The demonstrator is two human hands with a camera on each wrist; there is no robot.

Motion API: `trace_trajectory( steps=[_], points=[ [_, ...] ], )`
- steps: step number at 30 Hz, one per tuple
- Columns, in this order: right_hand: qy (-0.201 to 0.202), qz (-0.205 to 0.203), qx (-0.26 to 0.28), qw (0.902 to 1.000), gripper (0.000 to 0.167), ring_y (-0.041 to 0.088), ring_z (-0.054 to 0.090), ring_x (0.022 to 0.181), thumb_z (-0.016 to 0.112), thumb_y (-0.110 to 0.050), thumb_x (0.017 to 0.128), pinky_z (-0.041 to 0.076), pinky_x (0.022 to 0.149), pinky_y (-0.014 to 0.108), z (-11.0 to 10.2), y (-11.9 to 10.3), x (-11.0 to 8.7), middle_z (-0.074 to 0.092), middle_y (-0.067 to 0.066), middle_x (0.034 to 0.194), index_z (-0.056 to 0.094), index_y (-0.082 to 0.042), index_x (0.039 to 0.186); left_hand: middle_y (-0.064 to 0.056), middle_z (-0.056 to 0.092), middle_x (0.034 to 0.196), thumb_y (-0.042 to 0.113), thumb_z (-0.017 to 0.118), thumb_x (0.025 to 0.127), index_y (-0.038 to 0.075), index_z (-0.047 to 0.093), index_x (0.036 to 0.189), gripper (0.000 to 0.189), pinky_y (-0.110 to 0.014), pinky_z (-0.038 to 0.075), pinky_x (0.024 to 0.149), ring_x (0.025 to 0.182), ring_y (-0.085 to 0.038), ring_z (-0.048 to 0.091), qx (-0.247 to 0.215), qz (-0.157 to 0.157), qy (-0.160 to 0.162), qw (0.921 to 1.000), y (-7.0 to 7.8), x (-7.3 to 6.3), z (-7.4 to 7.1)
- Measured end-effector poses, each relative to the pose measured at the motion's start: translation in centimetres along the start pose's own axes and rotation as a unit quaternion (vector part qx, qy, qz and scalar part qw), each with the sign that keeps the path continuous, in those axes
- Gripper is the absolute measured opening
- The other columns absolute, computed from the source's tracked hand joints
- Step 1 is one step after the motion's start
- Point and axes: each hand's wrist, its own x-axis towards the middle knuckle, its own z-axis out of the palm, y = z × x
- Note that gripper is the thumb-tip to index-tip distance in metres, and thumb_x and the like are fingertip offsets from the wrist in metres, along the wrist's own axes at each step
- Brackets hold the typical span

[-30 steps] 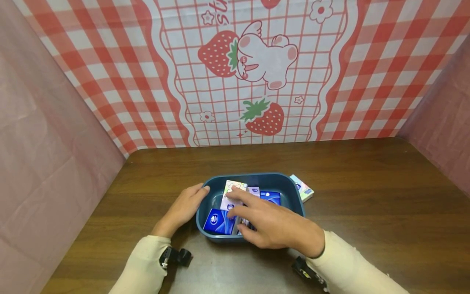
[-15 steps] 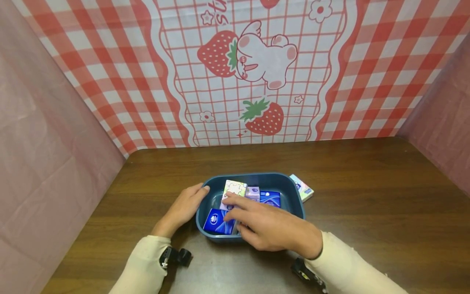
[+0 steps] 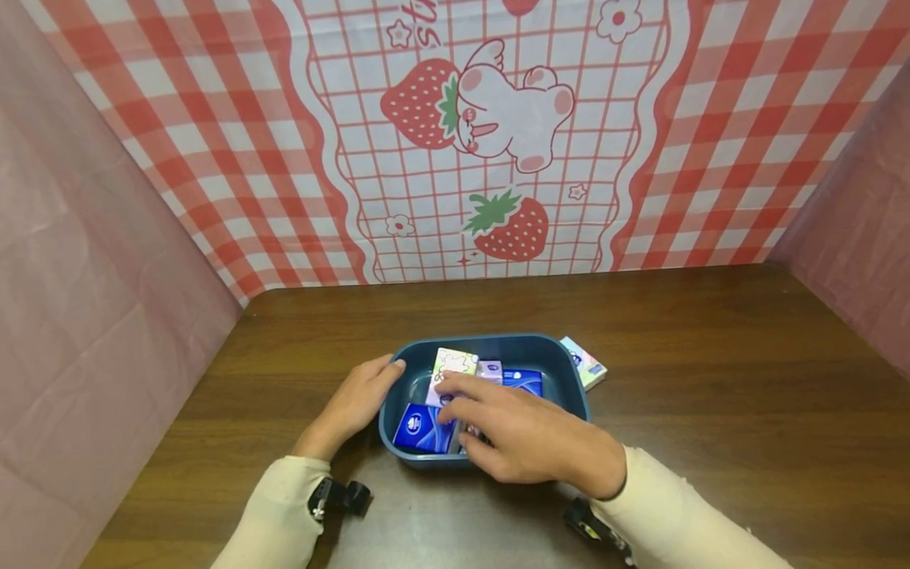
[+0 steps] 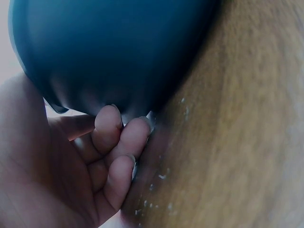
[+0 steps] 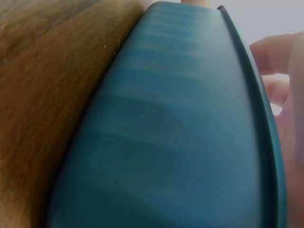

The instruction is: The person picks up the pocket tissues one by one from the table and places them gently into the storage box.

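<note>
In the head view, a dark blue plastic bin (image 3: pixel 562 352) stands on the table with several pocket tissue packs inside. My left hand (image 3: pixel 359 399) holds its left end, thumb at the rim; the left wrist view shows curled fingers (image 4: pixel 124 137) against the outer wall. My right hand (image 3: pixel 529 435) reaches over the near rim, fingers apart and bent slightly down above the packs. Below its fingertips are a blue tissue pack (image 3: pixel 419 428) and a pale flowered tissue pack (image 3: pixel 455 362). Another blue pack (image 3: pixel 522 381) and a lilac pack (image 3: pixel 490 370) are partly hidden. Fingertip contact is unclear.
One white and green tissue pack (image 3: pixel 586 363) lies on the wooden table (image 3: pixel 711 379), just outside the bin's right end. A red checked cloth (image 3: pixel 498 158) hangs behind, and pink cloths (image 3: pixel 107 276) hang at the sides.
My right hand shifts slightly left and toward me, then a touch back to the right, staying over the packs. The left hand and the bin keep their places.
</note>
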Motion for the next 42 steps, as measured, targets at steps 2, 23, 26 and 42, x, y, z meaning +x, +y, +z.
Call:
trace_trajectory(
  steps=[2,23,26,42],
  points=[
    [0.01,0.004,-0.01,0.9999,0.026,0.012,0.048,0.132,0.061,-0.025,0.098,0.041,0.107,0.037,-0.1,0.1,0.1,0.049,-0.001,0.146,0.066,-0.022,0.123,-0.003,0.068,0.098,0.037,0.044,0.106,0.011,0.07,0.113,0.037,-0.047,0.048,0.093,0.095,-0.021,0.061,0.002,0.0,0.0,1.0,0.0,0.0,0.0],
    [0.088,0.026,-0.069,0.9934,0.021,0.016,0.057,0.116,0.068,-0.019,0.094,0.048,0.101,0.039,-1.9,1.9,-0.2,0.062,0.0,0.121,0.07,-0.013,0.114,-0.005,0.069,0.105,0.038,0.044,0.107,0.01,0.069,0.12,0.04,-0.051,0.045,0.1,0.104,-0.024,0.061,0.007,0.001,0.006,1.0,0.0,-0.1,-0.2],
    [0.086,0.031,-0.073,0.9932,0.021,0.016,0.057,0.115,0.069,-0.019,0.093,0.048,0.101,0.038,-2.0,2.0,-0.2,0.062,-0.001,0.12,0.071,-0.015,0.113,-0.006,0.069,0.108,0.038,0.043,0.107,0.009,0.068,0.123,0.041,-0.051,0.044,0.101,0.107,-0.024,0.061,0.008,0.001,0.005,1.0,0.0,-0.1,-0.2],
    [0.091,0.054,-0.076,0.9915,0.016,0.012,0.059,0.107,0.068,-0.019,0.093,0.052,0.094,0.037,-2.4,2.4,-0.4,0.064,-0.005,0.111,0.072,-0.016,0.108,-0.004,0.069,0.1,0.037,0.044,0.106,0.011,0.07,0.115,0.038,-0.048,0.046,0.097,0.099,-0.022,0.061,0.006,0.006,0.008,0.9999,-0.2,0.0,0.0]
  ],
)
